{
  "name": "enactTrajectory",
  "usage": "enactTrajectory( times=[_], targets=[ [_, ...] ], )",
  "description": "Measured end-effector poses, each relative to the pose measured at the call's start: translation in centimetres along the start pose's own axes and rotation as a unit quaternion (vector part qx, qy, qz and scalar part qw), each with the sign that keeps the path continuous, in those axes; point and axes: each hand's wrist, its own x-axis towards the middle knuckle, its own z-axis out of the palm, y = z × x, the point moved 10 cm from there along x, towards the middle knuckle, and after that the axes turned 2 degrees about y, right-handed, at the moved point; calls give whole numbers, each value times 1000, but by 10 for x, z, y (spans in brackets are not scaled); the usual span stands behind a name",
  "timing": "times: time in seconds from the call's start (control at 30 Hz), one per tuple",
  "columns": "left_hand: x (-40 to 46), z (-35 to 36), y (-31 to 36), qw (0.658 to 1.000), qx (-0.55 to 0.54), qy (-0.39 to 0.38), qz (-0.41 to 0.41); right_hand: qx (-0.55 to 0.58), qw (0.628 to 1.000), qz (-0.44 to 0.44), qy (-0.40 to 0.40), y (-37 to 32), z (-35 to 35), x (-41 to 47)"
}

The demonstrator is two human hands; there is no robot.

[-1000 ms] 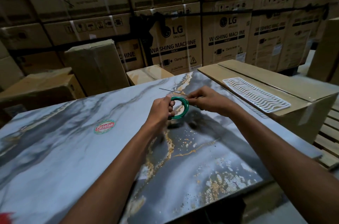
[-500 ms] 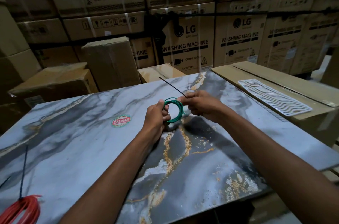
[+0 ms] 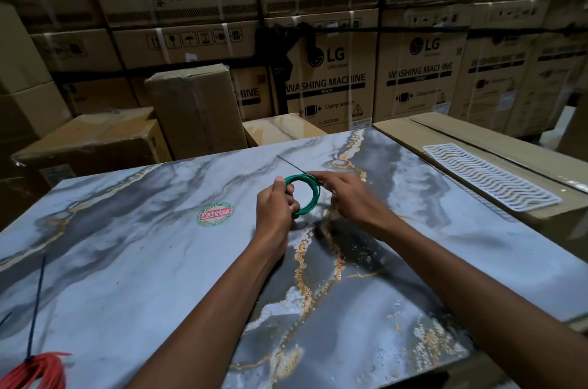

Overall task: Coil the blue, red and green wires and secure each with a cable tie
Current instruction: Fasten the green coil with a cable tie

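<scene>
A small coil of green wire point(image 3: 310, 194) is held just above the middle of the marble-patterned table point(image 3: 127, 261). My left hand point(image 3: 276, 204) grips the coil's left side. My right hand point(image 3: 345, 194) pinches its upper right edge, where a thin black cable tie point(image 3: 291, 165) sticks out up and to the left. At the bottom left corner lies a red wire coil point(image 3: 35, 371) with a dark cable tie tail point(image 3: 36, 302) standing up from it. No blue wire is in view.
A round red-and-green sticker point(image 3: 213, 213) marks the tabletop left of my hands. A white wavy plastic grid point(image 3: 490, 180) lies on a flat cardboard box point(image 3: 451, 130) at the right. Stacked cardboard boxes point(image 3: 327, 83) wall off the far side.
The camera has swung left, bringing the red coil into view at the bottom left. The black tie, lying low a second ago, now angles up and left from the green coil.
</scene>
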Motion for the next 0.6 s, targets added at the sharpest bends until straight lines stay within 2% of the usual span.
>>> enactTrajectory(
  times=[0.13, 0.37, 0.6],
  targets=[
    [-3, 4, -2, 999, -34, -15, -18, -49, 998, -35, 29, -1, 4, -8],
    [-21, 25, -11, 970, -212, -61, -104, -73, 989, -55, 120, -7, 0, -9],
    [-38, 42, -8, 949, -266, -100, -134, -197, 956, -113, 185, -19, -8, -12]
  ],
)
